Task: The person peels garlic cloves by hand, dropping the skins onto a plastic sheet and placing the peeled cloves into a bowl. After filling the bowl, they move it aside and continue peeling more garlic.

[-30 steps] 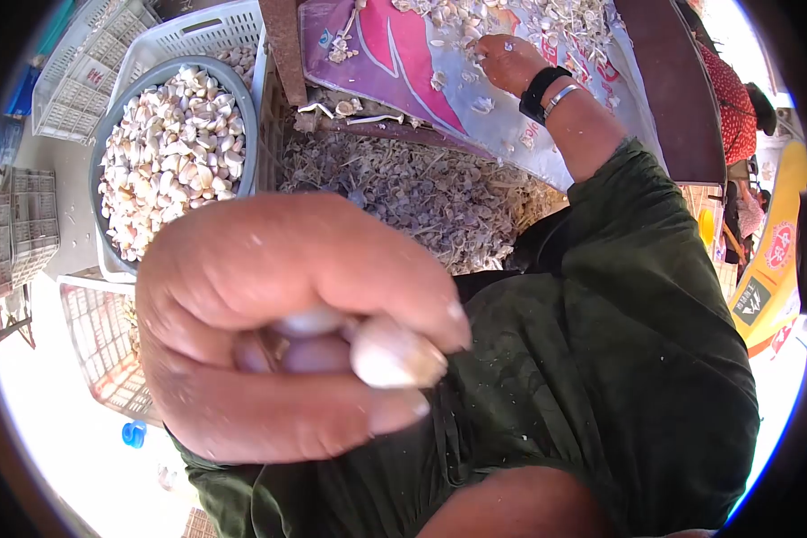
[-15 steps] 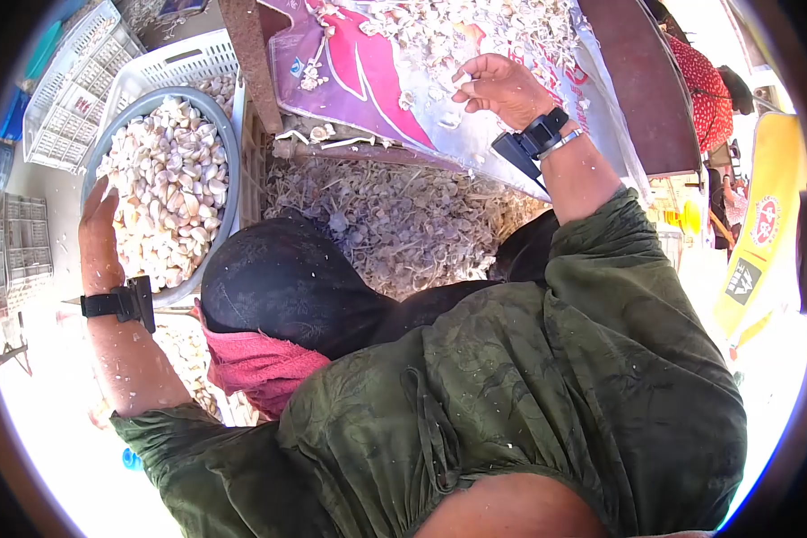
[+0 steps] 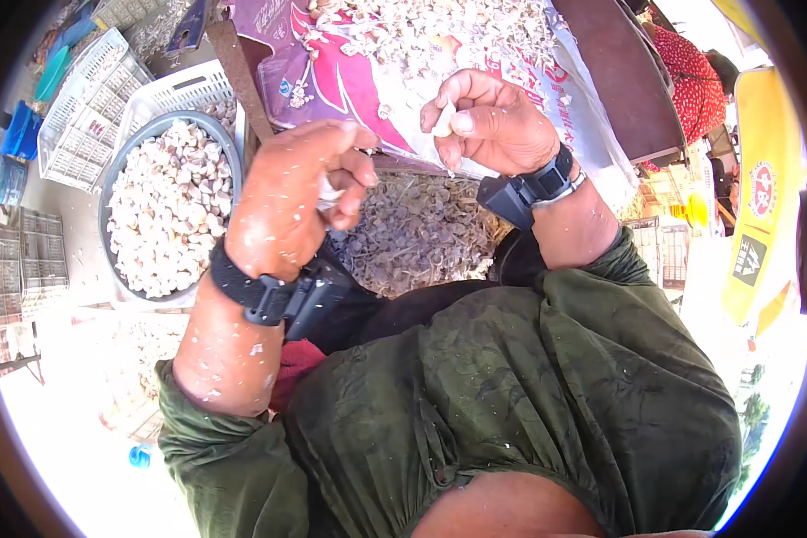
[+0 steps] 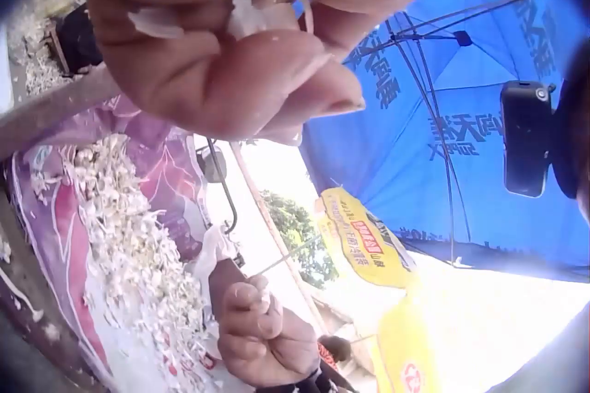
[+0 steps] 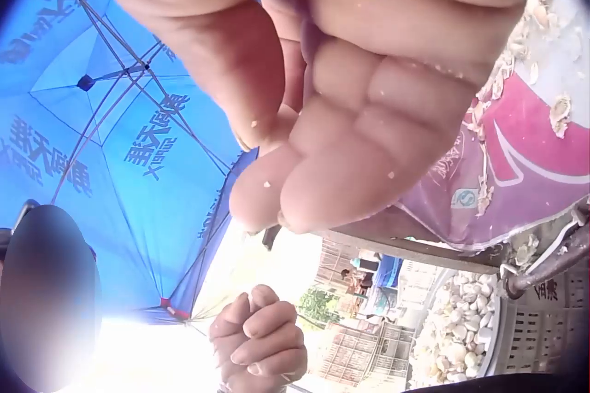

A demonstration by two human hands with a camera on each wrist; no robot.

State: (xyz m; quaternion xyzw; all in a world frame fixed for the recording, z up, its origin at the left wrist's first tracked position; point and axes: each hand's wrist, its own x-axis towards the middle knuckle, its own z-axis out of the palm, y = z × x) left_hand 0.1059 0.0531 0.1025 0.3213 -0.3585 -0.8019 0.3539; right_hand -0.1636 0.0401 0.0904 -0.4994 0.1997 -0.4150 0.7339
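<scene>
In the head view the left hand (image 3: 282, 202), palm side turned inward, curls its fingers round a whitish garlic piece (image 3: 330, 193). The left wrist view shows white skin or clove bits (image 4: 258, 15) between that hand's fingers (image 4: 267, 80). At the edge of the printed sheet (image 3: 377, 90), the right hand (image 3: 498, 125) pinches a pale clove (image 3: 443, 120) between thumb and fingers. The two hands are apart. A grey tub (image 3: 233, 166) of garlic cloves (image 3: 170, 211) stands left of the left hand. Loose garlic pieces (image 3: 475, 27) lie on the sheet.
White crates (image 3: 90, 125) stand behind and left of the tub. Husks (image 3: 421, 233) cover the ground below the table edge. A person in red dotted clothing (image 3: 690, 81) is at the upper right, near a yellow banner (image 3: 758, 197). A blue canopy (image 4: 461, 117) hangs overhead.
The left hand has come from the tub's left rim to the middle, beside the sheet. The right hand has moved slightly left and down, its fingers now closed on a clove.
</scene>
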